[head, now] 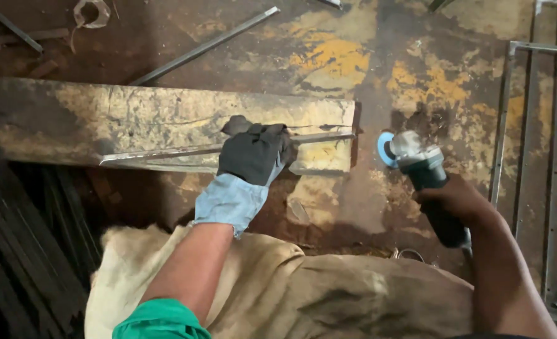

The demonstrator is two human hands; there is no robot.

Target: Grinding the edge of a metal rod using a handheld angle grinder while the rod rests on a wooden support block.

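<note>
Item one — your left hand [253,152], in a dark work glove with a pale blue cuff, is clenched down on a long, thin metal bar [165,152], pinning it flat along the near edge of a worn wooden plank [102,116] that lies on the stained, yellow-blotched floor [366,56]. The bar runs from a pointed left tip, under your glove, to a right end that stops at the plank's right edge. Item two: your right hand [457,201], bare, is wrapped tight around the dark body of an angle grinder [426,182]; its blue disc [385,149] hangs just off the bar's right end, near but apart, with no sparks visible. Whether the disc is spinning cannot be told. Item three: a burlap cloth [278,289] covers your lap below both arms. Surroundings: a loose steel rod [206,45] lying diagonally beyond the plank, a welded metal frame [529,125] at the right, dark stacked strips [33,251] at the left. Progress, as a judgement — the bar is seated and held, the grinder is in position, but the bar's right end shows no clear cut or fresh grinding, so the disc work on that end looks to be ahead of you.
</note>
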